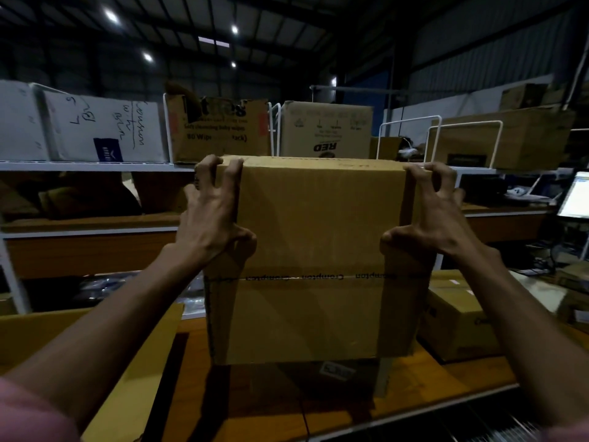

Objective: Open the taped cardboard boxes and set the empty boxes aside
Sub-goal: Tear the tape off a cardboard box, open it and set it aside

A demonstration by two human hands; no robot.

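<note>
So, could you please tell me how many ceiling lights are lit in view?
5: a large light upper left, one below it, one centre, a small one beneath, and a rectangular panel between. Others may be hidden beyond the frame.

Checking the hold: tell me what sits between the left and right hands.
In the head view, the taped cardboard box fills the stretch; left hand and right hand clasp its opposite sides.

I hold the taped brown cardboard box (318, 250) above the wooden bench (446, 387), shelves of cartons (95, 165) behind, a smaller cardboard box (459, 327) right.
</note>
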